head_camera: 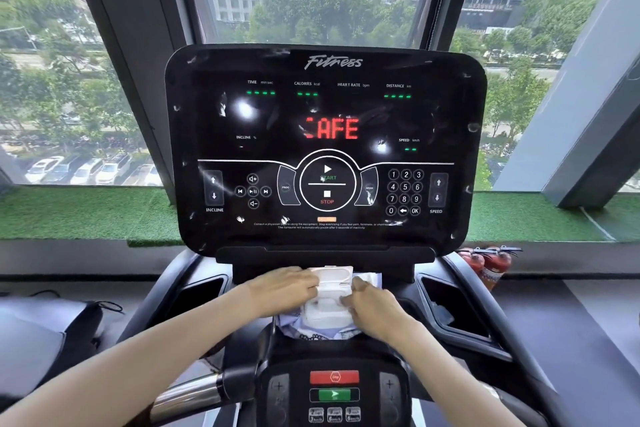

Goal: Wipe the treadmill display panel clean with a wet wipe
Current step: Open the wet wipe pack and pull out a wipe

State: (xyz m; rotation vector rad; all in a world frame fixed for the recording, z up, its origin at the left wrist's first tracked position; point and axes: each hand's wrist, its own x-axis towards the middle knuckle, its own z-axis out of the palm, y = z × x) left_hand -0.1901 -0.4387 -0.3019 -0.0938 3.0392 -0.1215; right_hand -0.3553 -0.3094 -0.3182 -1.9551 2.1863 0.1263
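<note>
Your wet wipe pack (pixel 327 314) lies on the console ledge (pixel 242 258) just below the display panel (pixel 325 107). Its white flip lid (pixel 330 276) is swung open and points away from you toward the panel, long side running left to right; the pack's own long axis is hidden under your hands. Your left hand (pixel 284 289) grips the pack's left side, fingers curled against the lid, and your right hand (pixel 375 310) clasps its right side, fingers bent beside the opening, so the pack sits between both.

display panel (pixel 325 146) — "Fitness", red "SAFE", START, STOP
</note>
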